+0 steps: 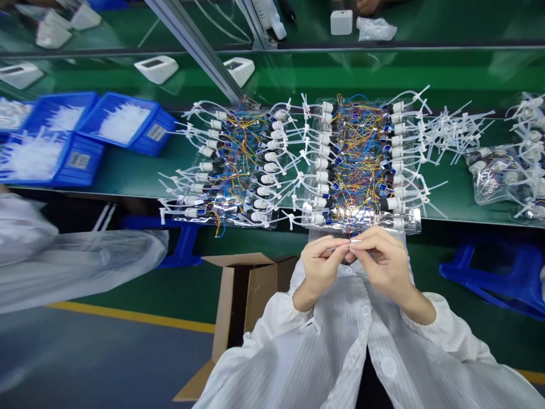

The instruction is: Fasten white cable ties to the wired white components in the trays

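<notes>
My left hand (pixel 322 262) and my right hand (pixel 382 262) meet in front of my chest, just off the bench's near edge. Both are closed, with thumbs and forefingers pinching a tiny white piece (pixel 354 241) between them; its kind is too small to make out. Directly beyond my fingers lies a clear plastic bag (pixel 411 222) bearing two rows of white-and-black cylindrical parts (pixel 321 176) with coloured wires (pixel 361 153) tangled between them. White cable ties (pixel 421 133) stick out from these parts. A similar wired batch (pixel 242 165) lies to its left.
Blue bins (pixel 155 133) of white pieces stand at the left. Loose cable ties (pixel 457 133) and a bagged bundle (pixel 496 176) lie to the right. An open cardboard box (pixel 259 289) and blue stools (pixel 498 272) are below. Another person's sleeve (pixel 21 227) shows at left.
</notes>
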The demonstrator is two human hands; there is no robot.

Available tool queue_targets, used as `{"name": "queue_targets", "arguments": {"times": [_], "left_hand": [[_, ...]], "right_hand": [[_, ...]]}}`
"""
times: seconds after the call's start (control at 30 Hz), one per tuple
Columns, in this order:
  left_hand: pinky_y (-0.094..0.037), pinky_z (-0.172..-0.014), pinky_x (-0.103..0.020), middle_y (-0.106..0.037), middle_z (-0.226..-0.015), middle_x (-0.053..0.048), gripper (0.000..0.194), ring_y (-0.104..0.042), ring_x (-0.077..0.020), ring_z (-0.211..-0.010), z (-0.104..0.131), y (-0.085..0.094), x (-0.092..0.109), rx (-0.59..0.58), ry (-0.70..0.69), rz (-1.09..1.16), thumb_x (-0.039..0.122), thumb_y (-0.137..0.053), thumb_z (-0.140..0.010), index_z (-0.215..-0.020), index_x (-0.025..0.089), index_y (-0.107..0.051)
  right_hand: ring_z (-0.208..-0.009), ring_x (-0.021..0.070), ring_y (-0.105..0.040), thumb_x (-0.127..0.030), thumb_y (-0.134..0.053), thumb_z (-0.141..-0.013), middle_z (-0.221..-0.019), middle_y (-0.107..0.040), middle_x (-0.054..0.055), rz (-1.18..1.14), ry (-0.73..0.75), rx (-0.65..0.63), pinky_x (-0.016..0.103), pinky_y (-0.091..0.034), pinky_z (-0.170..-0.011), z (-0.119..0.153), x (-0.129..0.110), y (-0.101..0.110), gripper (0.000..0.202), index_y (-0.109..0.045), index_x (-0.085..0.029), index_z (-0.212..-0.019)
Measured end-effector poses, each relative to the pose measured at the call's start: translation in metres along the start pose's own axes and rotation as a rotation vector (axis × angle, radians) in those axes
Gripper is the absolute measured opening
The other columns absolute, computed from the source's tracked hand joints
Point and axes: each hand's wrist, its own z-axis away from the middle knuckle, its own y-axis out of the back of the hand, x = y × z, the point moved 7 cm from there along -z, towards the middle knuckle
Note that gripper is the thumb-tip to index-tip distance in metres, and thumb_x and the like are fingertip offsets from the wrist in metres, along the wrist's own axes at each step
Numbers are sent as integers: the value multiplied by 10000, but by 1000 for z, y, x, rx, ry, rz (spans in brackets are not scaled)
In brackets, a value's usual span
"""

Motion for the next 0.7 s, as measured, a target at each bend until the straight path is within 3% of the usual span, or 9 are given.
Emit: {"name": "queue_targets", "arguments": {"times": [0.23,0.37,0.5,0.7], "left_hand": [[-257,-511,-336,-434,-541,28,439,-359,-130,-516,-9,6,3,-60,-175,-28,697,-1007,-1014,-867,285,-977],[-320,-514,-339,-456,-527,26,383,-400,-143,-516,-10,5,8,-91,-273,8,679,-998,-1034,-896,322,-1000],[-364,-531,-339,-580,-564,-1,397,-478,-143,-526,-8,-3,6,-112,-205,8,637,-990,-1055,-838,305,-974],[-327,-515,-341,-656,-580,-22,544,-455,-133,-483,-5,-11,4,-160,-109,55,754,-985,-1006,-767,270,-917]], "right_hand": [[-676,286,-878,-218,-1117,-769,-969,-863,15,-170,-74,34,474,-818,-669,5,12,4,274,-953,-413,-869],[-675,298,-884,-191,-1107,-760,-983,-869,17,-147,-55,35,486,-820,-647,7,11,10,297,-968,-429,-870],[-673,272,-884,-180,-1095,-806,-964,-871,29,-156,-63,27,449,-824,-668,7,8,11,251,-980,-396,-861],[-643,251,-866,-204,-1144,-780,-904,-871,33,-179,-68,-24,405,-808,-644,4,1,9,239,-984,-371,-838]]}}
